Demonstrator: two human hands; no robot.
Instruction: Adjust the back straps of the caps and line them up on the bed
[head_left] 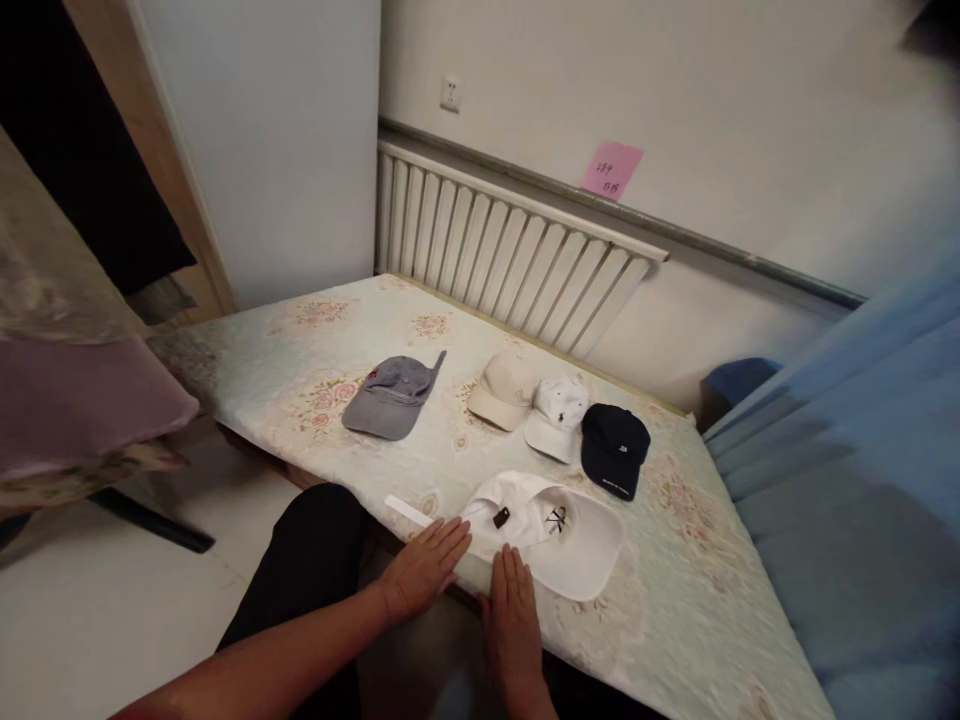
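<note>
At the far left hang a dark cloth [97, 160] and a pink cloth [82, 405] above a pale floor [135, 600]. A pale upright panel [277, 130] comes next, then a wall [525, 60] with one socket [450, 95], one ribbed radiator [495, 245], one pink note [612, 170] and a long pipe [742, 258]. A blue curtain [847, 460] closes the right side. Between them stands a tabletop [270, 350] under pale floral covering.

Five caps lie on it: one grey cap [390, 400], strap end raised; one beige cap [501, 392]; one small white cap [556, 415]; one navy cap [616, 448]; and, nearest the person, one large white cap [577, 540], brim rightward, its strap [409, 511] stretching left.

Two hands show. The left grip [427, 565] is open, fingers straight, at this cap's left end; the right grip [514, 615] is also open, flat, fingertips at its near edge.
</note>
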